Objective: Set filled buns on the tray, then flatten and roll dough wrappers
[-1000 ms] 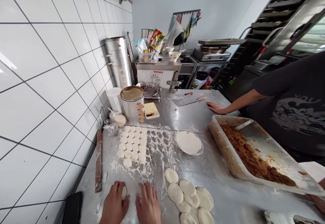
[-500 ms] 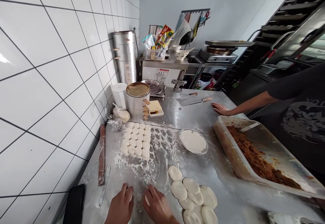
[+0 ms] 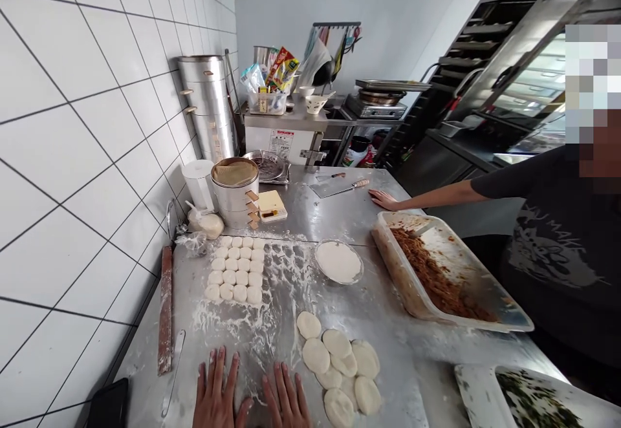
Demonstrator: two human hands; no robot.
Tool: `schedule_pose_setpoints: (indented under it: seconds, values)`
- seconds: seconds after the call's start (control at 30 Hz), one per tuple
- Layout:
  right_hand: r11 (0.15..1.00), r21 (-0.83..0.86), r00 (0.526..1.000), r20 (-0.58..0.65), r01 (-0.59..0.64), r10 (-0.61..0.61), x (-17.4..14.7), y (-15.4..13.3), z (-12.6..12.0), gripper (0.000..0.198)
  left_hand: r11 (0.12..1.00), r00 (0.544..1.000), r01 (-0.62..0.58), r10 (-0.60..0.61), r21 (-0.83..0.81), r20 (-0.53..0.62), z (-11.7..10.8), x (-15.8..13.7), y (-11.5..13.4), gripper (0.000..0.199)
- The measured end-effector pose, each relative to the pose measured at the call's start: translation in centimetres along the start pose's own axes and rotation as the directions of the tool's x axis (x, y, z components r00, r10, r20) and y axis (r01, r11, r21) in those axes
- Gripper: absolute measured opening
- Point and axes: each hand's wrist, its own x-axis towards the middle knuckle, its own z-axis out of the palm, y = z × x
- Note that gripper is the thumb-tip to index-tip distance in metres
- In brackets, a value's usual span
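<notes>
With dough this soft, I'd say level weight through both palms and a dry dusting of flour underneath would serve best. The flattened, cream-coloured dough discs (image 3: 315,355) lie overlapping just beside the right hand (image 3: 287,403), smooth and roundish, some slightly oval. The left hand (image 3: 216,399) is palm down, fingers wide; the right's fingers are parted more narrowly. Whether any dough sits beneath either palm, I can't tell from here. Beyond, small plump white dough pieces (image 3: 229,277) stand in rows on the floury grey steel table (image 3: 392,350).
</notes>
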Motion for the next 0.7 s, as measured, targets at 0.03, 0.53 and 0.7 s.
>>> schedule_pose_setpoints:
  seconds: [0.03, 0.53, 0.7]
  values:
    - [1.0, -0.014, 1.0, 0.014, 0.009, -0.008, 0.2, 0.0, 0.1, 0.082, 1.0, 1.0, 0.019, -0.019, -0.013, 0.001, 0.2, 0.2, 0.3, 0.079]
    - [0.674, 0.249, 0.608, 0.704, -0.695, 0.367, 1.5, 1.0, -9.7, 0.048, 0.925, 0.756, 0.331, -0.141, -0.188, 0.639, -8.0, 1.5, -4.9, 0.005]
    - [0.568, 0.276, 0.52, 0.789, -0.775, 0.327, 2.5, 0.2, -10.8, 0.026, 0.673, 0.528, 0.647, -0.057, -0.358, 0.847, -9.0, 2.0, -1.5, 0.02]
